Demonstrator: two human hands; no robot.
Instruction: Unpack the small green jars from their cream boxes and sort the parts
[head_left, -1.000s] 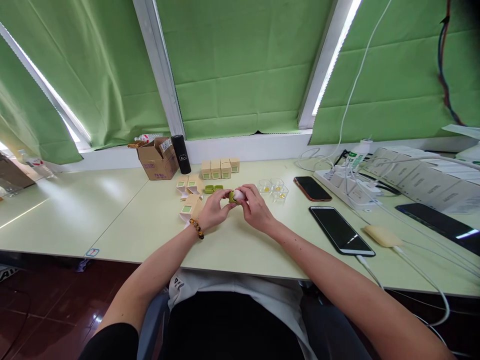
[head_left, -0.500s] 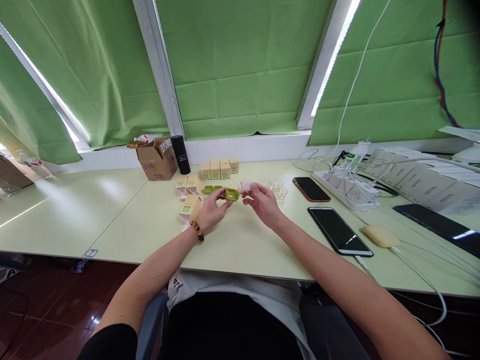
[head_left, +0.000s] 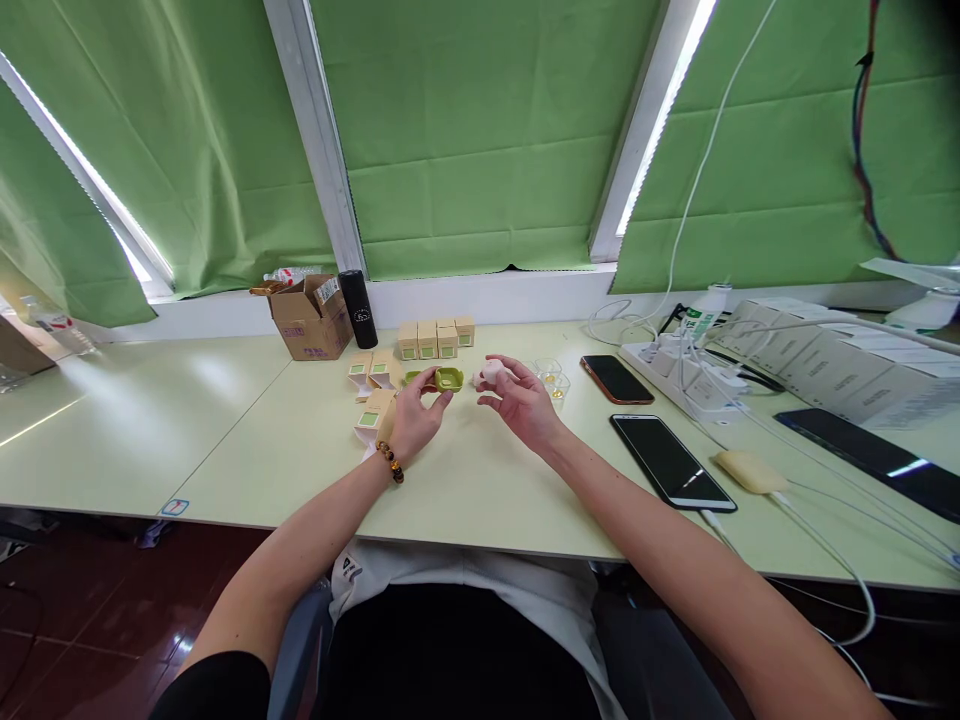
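My left hand (head_left: 417, 418) is closed on a small green open container (head_left: 450, 379), its fingertips on the left edge and the hollow side facing up. My right hand (head_left: 527, 402) pinches a small whitish-pink rounded thing (head_left: 493, 371) whose kind I cannot make out. A narrow gap lies between it and the green container. Just behind the left fingers another green piece (head_left: 410, 377) shows, partly covered. Opened small cartons (head_left: 373, 413) lie beside my left wrist. Clear plastic cups (head_left: 553, 378) with yellowish bits stand behind my right hand.
Several small beige boxes (head_left: 427, 340) stand in a row at the back. Left of them are a black cylinder (head_left: 358, 310) and a cardboard box (head_left: 311, 320). On the right lie phones (head_left: 671, 462), a power strip (head_left: 686, 380), cables and stacked white boxes (head_left: 832, 360).
The green container has shifted slightly left and away from me with my left hand. My right hand has turned the whitish thing, and the gap between the two has widened.
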